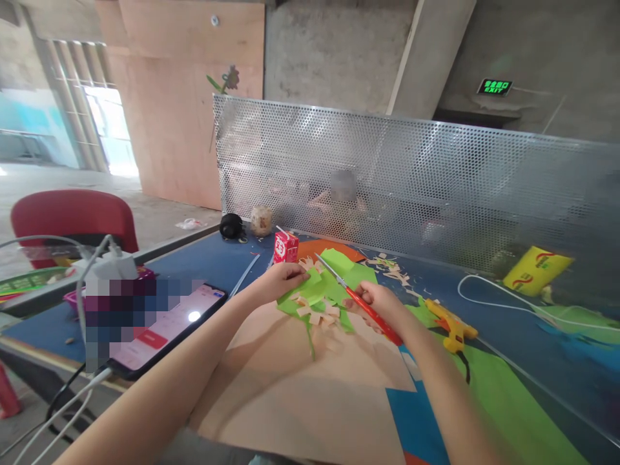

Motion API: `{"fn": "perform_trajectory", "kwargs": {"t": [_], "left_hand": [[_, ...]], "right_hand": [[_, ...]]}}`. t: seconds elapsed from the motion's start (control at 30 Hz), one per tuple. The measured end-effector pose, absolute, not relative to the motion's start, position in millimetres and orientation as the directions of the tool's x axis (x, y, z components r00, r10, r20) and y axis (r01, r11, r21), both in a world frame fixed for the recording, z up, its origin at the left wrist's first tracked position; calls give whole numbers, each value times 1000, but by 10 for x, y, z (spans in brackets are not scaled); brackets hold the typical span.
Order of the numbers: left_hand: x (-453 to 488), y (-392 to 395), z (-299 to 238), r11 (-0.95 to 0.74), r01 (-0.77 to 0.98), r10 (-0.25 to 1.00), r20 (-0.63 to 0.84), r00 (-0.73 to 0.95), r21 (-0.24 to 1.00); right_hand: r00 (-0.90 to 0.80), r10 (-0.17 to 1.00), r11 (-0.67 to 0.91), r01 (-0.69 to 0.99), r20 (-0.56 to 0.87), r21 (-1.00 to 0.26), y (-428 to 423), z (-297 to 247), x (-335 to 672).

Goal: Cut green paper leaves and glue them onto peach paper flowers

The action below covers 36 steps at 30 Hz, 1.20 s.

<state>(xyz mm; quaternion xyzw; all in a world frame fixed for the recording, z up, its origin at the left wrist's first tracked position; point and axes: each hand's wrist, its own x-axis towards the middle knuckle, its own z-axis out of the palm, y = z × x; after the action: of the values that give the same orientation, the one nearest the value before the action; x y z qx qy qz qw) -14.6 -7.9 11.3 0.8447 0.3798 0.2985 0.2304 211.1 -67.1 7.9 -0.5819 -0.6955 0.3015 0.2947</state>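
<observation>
My left hand (283,282) is closed on a piece of light green paper (334,274), with fingers pinched at its left edge. In my right hand (375,303) is a pair of scissors (356,298) with red handles. Their metal blades point up and left over the green paper and look almost together. Small cream paper scraps (317,314) and thin green strips lie just below the blades. Under both hands spreads a large cream sheet (300,394). The fingers of my right hand are partly hidden by the handles.
Beyond my left hand stands a red drink carton (285,247) with a straw. A phone (165,332) lies at left amid white cables. To the right are a yellow glue gun (453,325), green sheets (513,400) and a yellow packet (537,270). A perforated metal screen (411,174) borders the table.
</observation>
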Motion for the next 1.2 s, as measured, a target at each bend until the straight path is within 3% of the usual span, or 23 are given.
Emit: {"fn": "perform_trajectory", "kwargs": {"t": [0.3,0.53,0.7,0.97,1.13,1.2], "left_hand": [[-68,-37,-20,-418,292,856,266,443,860],[4,-102,-67,-585,312,757,365,542,749],[2,-159,-91,-610,340,719,321,616,715],[18,-219,-30,-634,364,708,322,629,682],[8,-206,44,-520,225,763,329,556,824],[21,-174,17,-471,149,835,384,394,870]], "right_hand": [[121,976,99,487,179,-868,-414,-175,2116],[177,950,216,219,256,-952,-493,-70,1967],[113,913,351,277,393,-895,-612,-36,1834],[41,938,313,327,345,-891,-652,-51,1822],[55,956,278,150,289,-949,-668,-17,1811],[96,958,267,36,269,-963,-694,10,1772]]}}
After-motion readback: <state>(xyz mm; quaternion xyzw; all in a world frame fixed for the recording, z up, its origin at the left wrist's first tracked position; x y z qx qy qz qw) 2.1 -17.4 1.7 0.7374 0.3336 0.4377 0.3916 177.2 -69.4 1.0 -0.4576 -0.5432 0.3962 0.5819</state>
